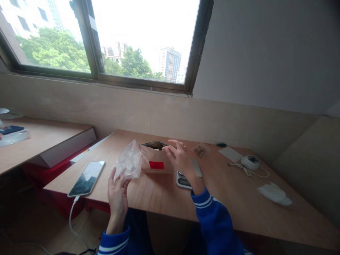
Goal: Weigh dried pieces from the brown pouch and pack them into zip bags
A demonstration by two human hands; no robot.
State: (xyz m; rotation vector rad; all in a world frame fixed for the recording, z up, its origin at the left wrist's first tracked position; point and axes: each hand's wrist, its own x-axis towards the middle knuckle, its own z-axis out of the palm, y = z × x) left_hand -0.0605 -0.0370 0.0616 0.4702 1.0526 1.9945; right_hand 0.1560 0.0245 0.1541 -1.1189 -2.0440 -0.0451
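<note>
Pouch [154,156] stands open on table [156,193]

Our left hand [118,191] is half open, fingers parted and curled upward at a clear bag [130,159] by the pouch's left end; the fingertips overlap its lower edge, though we cannot tell whether they grip it. Our right hand [182,161] is also half open, fingers bent, tips at the right of the pouch's mouth; we cannot tell whether they pinch the rim. Our left forearm rises steeply from below, while our right slants in from the lower right, its wrist over the partly hidden scale [197,167]. We see the pouch upright between both hands, red label [156,165] facing us. A phone [87,179] lies well left; a small packet [201,150] lies beyond the right hand.
</note>
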